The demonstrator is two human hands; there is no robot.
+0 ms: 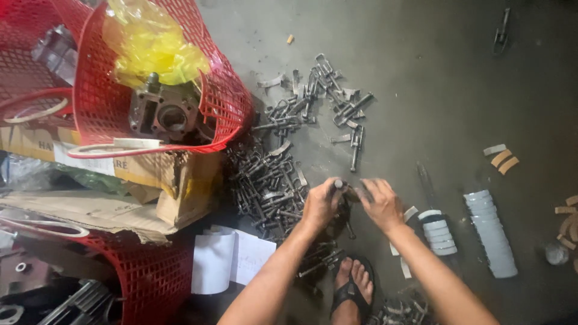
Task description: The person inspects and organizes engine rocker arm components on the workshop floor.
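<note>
Both hands meet over the grey floor [421, 78], each closed on the same small metal part [344, 188]: the left hand [321, 203] grips it in a fist, with a round end of the part showing just above the fingers, and the right hand [380, 201] pinches the other side with curled fingers. The part sits between the two hands, held just off the floor, and its exact shape is too hidden to tell. Left of and beyond the left hand lies a loose heap of metal clips [271, 180], spreading further out ahead of both hands. To the right of the right hand stand rows of white curved pieces [490, 232], with a few tan ones [504, 159] farther off. Below the hands a foot [353, 289] in a black sandal rests on the floor, more clips beside it. Far left, past the heap, a red basket [226, 96] holding a grey casting [164, 114] perches tilted on cardboard boxes [180, 180]. As I judge it, a slip of the grip could drop the part onto the bare toes or lose it among the clips, and a nudge to the boxes might tip the basket toward the heap.
</note>
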